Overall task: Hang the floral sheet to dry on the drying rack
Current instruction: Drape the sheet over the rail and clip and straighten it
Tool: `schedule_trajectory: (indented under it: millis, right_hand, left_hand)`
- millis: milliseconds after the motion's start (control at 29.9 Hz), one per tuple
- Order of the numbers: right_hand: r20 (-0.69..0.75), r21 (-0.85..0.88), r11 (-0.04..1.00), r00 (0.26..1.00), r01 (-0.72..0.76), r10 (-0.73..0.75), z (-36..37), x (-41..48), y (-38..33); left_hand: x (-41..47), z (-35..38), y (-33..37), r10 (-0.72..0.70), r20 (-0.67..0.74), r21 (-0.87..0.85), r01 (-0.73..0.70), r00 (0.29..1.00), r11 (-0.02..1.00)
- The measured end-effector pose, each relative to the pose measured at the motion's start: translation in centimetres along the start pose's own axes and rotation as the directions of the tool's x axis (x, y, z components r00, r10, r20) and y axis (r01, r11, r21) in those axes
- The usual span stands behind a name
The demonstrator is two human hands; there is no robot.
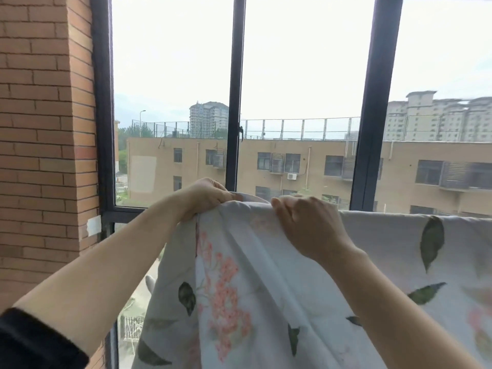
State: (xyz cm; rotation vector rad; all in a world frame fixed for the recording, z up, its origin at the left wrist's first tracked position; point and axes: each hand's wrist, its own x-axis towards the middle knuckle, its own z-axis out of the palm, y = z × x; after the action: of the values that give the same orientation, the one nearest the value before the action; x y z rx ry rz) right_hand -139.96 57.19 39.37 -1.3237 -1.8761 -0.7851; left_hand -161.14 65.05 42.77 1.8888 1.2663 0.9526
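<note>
The floral sheet (266, 302), pale grey with pink flowers and dark green leaves, hangs in front of me and fills the lower right. Its top edge runs level from the middle to the right border, draped over something I cannot see; the drying rack is hidden under the cloth. My left hand (206, 194) pinches the sheet's upper left corner, where the cloth is bunched. My right hand (306, 222) grips the top edge just to the right, fingers curled over the fold.
A large window with dark frames (235, 102) stands right behind the sheet, with buildings outside. A brick wall (40, 129) closes the left side. A dark sleeve (32, 342) shows at the lower left.
</note>
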Motion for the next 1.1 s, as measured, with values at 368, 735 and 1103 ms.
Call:
schedule_trajectory:
  millis: [368, 735, 1103]
  right_hand:
    - [-0.195, -0.246, 0.963, 0.979, -0.112, 0.064, 4.0, 1.9, -3.1]
    - [-0.124, -0.196, 0.974, 0.988, -0.117, 0.094, 4.3, 2.6, -3.5]
    - [-0.067, -0.191, 0.977, 0.994, -0.096, 0.085, 3.2, 2.1, -4.0]
  left_hand:
    - [-4.0, -1.9, -4.6, -0.024, -0.114, -0.287, -0.01, 0.993, 0.958]
    - [-11.6, 2.1, -11.1, 0.301, -0.54, 0.157, -0.258, 0.786, 0.953]
    - [-12.5, 5.5, -15.2, 0.212, -0.652, 0.33, 0.021, 0.728, 0.944]
